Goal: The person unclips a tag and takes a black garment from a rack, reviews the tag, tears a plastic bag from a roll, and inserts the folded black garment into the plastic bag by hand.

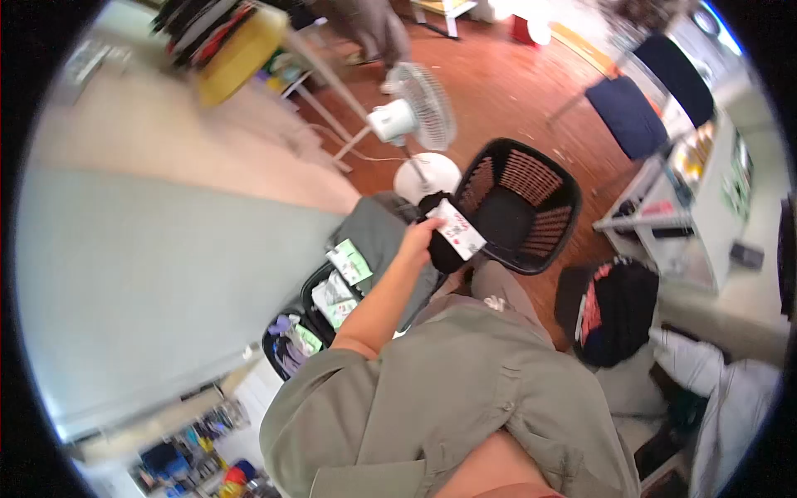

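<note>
My left hand (418,241) is closed on a folded black cloth item (442,249). A white printed card (457,230) with red and dark marks lies across this item. I hold it at the near left rim of a black plastic basket (508,217) with slatted sides, which stands on the floor. Beneath my left forearm is a grey surface (378,236) with a green-and-white packet (349,261) at its edge. Dark bins beside it hold white packets (334,297) and purple cloth (292,344). My right hand is out of view.
A white standing fan (415,112) is just beyond the basket. To the right are a dark chair (627,116), a white shelf unit (706,207) and a pile of black clothing (618,315). A pale table (166,274) is at left. Another person's legs (374,33) show far back.
</note>
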A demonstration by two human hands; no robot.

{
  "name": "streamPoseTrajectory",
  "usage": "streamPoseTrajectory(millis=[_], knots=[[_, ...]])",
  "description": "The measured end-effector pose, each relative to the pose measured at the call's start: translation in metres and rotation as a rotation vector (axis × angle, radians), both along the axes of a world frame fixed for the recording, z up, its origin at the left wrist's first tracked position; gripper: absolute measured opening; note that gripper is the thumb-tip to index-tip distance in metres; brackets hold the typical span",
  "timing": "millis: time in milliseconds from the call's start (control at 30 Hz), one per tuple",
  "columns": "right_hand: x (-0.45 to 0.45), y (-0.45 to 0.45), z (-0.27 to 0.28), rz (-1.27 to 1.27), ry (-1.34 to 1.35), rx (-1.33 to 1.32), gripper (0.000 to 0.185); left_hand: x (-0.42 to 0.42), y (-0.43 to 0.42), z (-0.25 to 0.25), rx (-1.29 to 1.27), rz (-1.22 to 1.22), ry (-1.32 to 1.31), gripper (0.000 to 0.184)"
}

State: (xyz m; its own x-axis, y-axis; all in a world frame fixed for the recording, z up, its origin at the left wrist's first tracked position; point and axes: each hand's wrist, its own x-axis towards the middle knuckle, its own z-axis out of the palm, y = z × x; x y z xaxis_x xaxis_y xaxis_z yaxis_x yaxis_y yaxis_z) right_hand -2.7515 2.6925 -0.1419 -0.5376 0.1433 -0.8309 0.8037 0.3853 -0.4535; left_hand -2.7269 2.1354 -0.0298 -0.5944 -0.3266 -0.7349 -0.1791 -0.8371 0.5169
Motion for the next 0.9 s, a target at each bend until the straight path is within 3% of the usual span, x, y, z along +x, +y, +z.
streamPoseTrajectory(millis=[167,300,333,367,433,533,633,767,833,900], knots=[[-0.043,-0.024,-0.028,0.07,0.022,-0.183,0.011,0.01,-0.011,0.022,-0.037,0.073,-0.009,0.023],[-0.115,-0.095,-0.035,0.148,0.266,-0.258,0.013,0.017,-0.024,0.02,-0.009,0.051,-0.024,0.025],[-0.13,-0.115,-0.026,0.293,0.301,-0.108,0.017,0.021,-0.029,0.017,0.024,0.055,-0.019,0.025],[-0.146,-0.139,-0.007,0.271,0.186,-0.129,0.021,0.016,-0.034,0.015,0.043,0.059,-0.006,0.026],[-0.162,-0.182,0.017,0.377,0.301,-0.082,0.021,0.005,-0.036,0.009,0.054,0.071,0.039,0.025],[-0.172,-0.245,0.084,0.401,0.239,-0.211,0.021,-0.027,-0.027,0.031,0.113,0.019,0.073,0.027],[-0.196,-0.261,0.058,0.374,0.111,-0.427,0.021,-0.067,-0.03,0.066,0.145,-0.084,0.178,0.03],[-0.224,-0.251,0.048,0.323,-0.045,-0.288,0.019,-0.123,-0.035,0.091,0.097,-0.143,0.189,0.032],[-0.245,-0.226,0.02,0.314,-0.098,-0.332,0.02,-0.153,-0.038,0.101,0.026,-0.137,0.206,0.032],[-0.272,-0.194,-0.011,0.368,-0.089,-0.192,0.015,-0.174,-0.039,0.117,0.029,-0.109,0.264,0.032]])
